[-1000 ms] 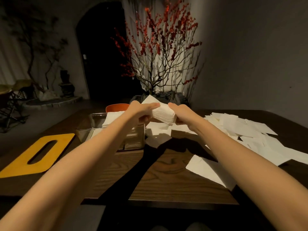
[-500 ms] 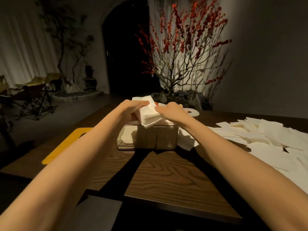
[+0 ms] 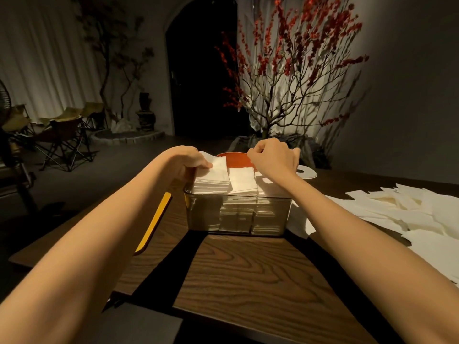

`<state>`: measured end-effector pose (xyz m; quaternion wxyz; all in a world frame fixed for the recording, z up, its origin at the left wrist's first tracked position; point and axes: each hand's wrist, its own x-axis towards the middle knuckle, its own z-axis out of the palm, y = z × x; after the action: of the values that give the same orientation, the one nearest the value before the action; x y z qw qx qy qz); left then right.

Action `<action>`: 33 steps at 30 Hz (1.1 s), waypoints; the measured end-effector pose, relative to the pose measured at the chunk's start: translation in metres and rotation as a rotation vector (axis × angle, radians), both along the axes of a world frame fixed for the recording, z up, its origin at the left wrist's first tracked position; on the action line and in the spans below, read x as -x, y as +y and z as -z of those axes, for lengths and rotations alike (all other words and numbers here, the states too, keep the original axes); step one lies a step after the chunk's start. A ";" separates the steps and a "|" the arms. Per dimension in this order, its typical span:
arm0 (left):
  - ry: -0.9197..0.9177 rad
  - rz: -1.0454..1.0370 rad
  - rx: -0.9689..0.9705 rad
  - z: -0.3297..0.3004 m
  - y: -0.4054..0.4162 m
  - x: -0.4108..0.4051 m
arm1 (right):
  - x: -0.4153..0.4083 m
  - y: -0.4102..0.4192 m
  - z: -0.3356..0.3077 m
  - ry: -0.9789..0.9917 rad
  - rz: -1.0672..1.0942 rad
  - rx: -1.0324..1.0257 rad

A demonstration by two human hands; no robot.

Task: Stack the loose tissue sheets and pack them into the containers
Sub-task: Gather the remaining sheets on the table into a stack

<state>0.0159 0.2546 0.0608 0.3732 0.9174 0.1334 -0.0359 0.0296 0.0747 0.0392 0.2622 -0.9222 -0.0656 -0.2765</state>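
A yellow lid (image 3: 155, 220) lies flat on the desk (image 3: 248, 276) at the left, off the box so its top stays free for packing. The left hand (image 3: 185, 161) grips a tissue stack (image 3: 212, 178) with the thumb on top, lowering it into the left slot of the clear container (image 3: 237, 214), probably to keep the sheets squared. 2 more stacks already fill the middle and right slots, rising above the rim. The right hand (image 3: 274, 157) hovers over the far right corner, fingers curled; whether it pinches a sheet I cannot tell. Loose tissue sheets (image 3: 407, 212) lie scattered on the right, waiting to be gathered
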 end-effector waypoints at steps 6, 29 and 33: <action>0.145 0.077 -0.036 -0.003 -0.004 -0.005 | -0.011 -0.001 0.002 0.386 -0.368 0.114; -0.214 0.198 -0.654 0.021 -0.028 -0.016 | -0.003 0.002 0.010 0.559 -0.435 0.271; 0.070 0.511 -0.613 0.009 -0.021 -0.018 | -0.002 0.001 0.010 0.568 -0.436 0.250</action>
<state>0.0344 0.2335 0.0517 0.0565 0.9881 -0.0819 -0.1173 0.0313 0.0762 0.0297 0.2083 -0.9514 -0.2182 0.0624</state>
